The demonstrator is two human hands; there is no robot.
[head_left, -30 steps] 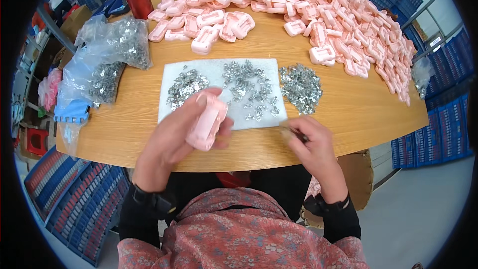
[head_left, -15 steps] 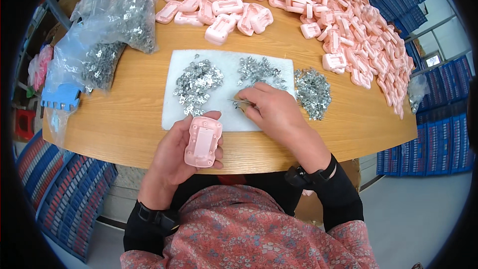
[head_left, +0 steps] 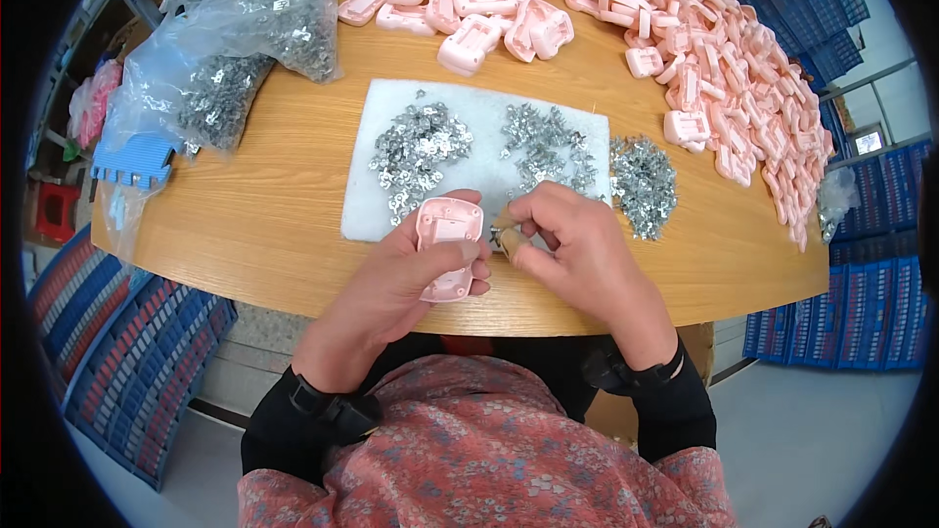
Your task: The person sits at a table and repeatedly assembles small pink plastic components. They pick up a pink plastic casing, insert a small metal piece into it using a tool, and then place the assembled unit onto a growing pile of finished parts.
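My left hand (head_left: pixel 386 279) holds a pink plastic shell (head_left: pixel 452 220), its hollow side with small posts facing up and the thumb pressed across it. Close to the shell's right edge, my right hand (head_left: pixel 577 244) is closed in a pinch on a small metal piece (head_left: pixel 496 235). Part of that piece is hidden by the fingers, and a thin tool in the grip cannot be made out. Beyond both hands lies a white foam sheet (head_left: pixel 367 205) carrying two heaps of small silver metal pieces, a left heap (head_left: pixel 419 152) and a right heap (head_left: pixel 548 147).
Another heap of metal pieces (head_left: pixel 643 186) lies on the wooden table (head_left: pixel 274 235), right of the foam. Many pink shells (head_left: pixel 685 68) are piled across the back and right. Plastic bags of metal pieces (head_left: pixel 230 88) and a blue foam piece (head_left: pixel 134 158) sit at left.
My right hand has come from the foam sheet toward the shell. My left thumb has moved onto the shell, and the whole view has shifted slightly.
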